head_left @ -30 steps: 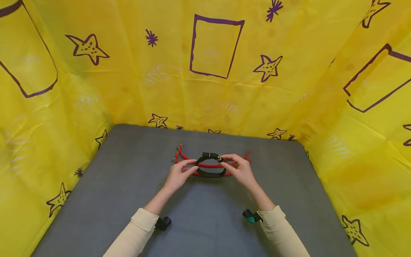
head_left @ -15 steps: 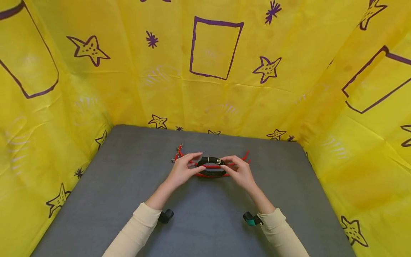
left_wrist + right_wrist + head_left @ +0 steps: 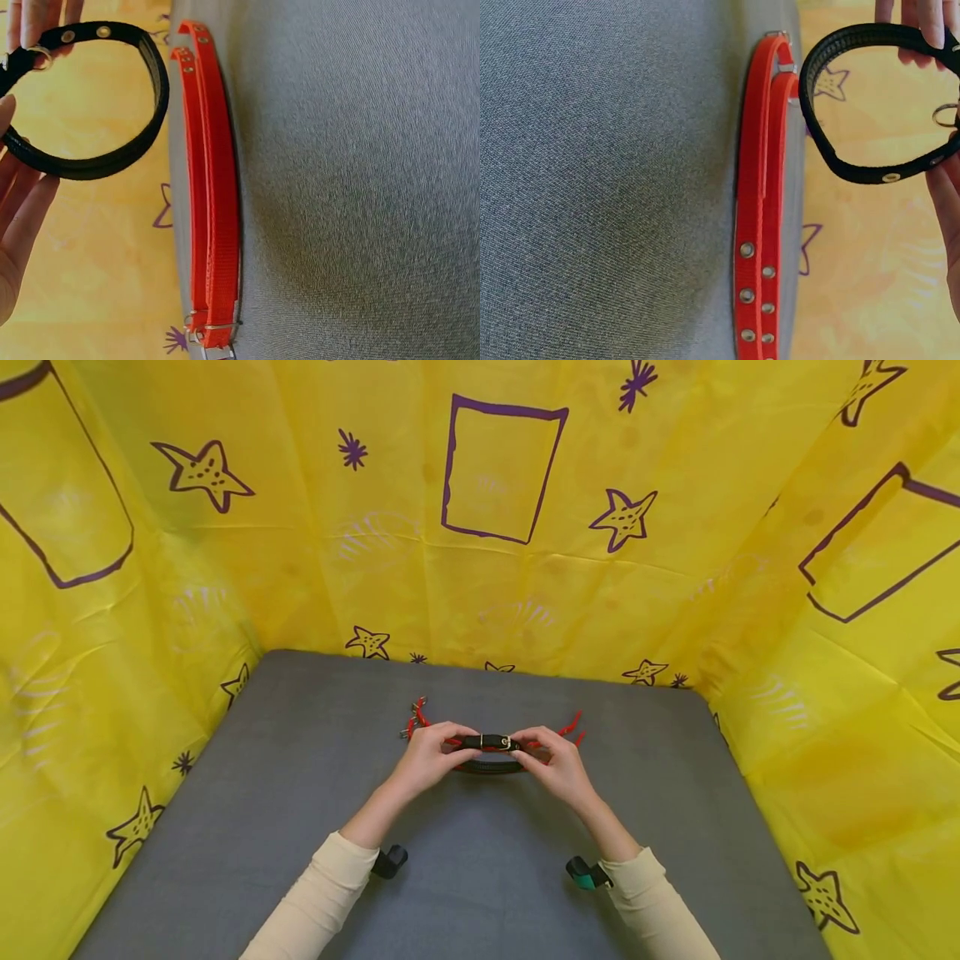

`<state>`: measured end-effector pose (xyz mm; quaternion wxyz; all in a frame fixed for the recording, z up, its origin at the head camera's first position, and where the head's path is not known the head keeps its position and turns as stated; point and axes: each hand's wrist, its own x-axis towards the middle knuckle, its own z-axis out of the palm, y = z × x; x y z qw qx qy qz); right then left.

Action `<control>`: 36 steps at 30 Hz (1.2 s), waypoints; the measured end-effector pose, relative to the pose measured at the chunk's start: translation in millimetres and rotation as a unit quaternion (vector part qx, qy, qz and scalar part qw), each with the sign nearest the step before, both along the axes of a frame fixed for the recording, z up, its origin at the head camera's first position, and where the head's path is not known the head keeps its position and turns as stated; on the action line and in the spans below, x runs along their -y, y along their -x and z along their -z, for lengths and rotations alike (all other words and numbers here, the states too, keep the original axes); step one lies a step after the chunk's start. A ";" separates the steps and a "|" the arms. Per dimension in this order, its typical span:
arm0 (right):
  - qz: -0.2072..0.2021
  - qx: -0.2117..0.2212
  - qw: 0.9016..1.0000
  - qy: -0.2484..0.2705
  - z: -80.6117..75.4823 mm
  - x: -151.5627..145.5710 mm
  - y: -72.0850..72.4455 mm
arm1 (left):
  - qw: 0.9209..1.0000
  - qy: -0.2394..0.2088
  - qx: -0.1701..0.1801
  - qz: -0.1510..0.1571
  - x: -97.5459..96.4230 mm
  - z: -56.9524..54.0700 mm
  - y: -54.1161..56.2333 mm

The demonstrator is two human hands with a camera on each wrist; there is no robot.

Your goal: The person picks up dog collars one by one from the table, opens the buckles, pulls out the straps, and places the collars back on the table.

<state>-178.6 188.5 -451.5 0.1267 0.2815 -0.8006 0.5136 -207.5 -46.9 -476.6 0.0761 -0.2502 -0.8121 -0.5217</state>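
"At twelve o'clock, above the grey table (image 3: 480,868), what do we hold?"
"The black collar (image 3: 487,767): our left hand (image 3: 430,755) pinches its nine o'clock side, our right hand (image 3: 557,762) three o'clock, beside the buckle (image 3: 506,742). Red straps (image 3: 222,202) lie below."
"And the step?"
"Steadying the closed loop, we judge; the next move calls for light, even pinches."

No lettering, brand or number could be read on the black collar (image 3: 105,166) or the red straps (image 3: 219,187). The yellow backdrop (image 3: 315,577) bore drawn signs only: purple-outlined stars, one dotted at upper left (image 3: 208,475), small starbursts (image 3: 352,449) and a four-sided figure (image 3: 505,468). Pale marks (image 3: 375,533) on it were too faint to make out.
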 end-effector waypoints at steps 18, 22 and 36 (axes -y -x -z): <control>-0.025 -0.108 0.990 -0.088 15.5 3.2 10.5 | 0.992 0.057 -0.114 -0.027 -3.7 0.3 -13.7; -0.029 -0.129 0.986 -0.097 20.0 2.6 11.4 | 0.991 0.065 -0.117 -0.028 -4.4 0.2 -17.4; -0.025 -0.150 0.983 -0.099 21.0 6.5 8.0 | 0.991 0.060 -0.122 -0.009 -6.4 -4.1 -21.0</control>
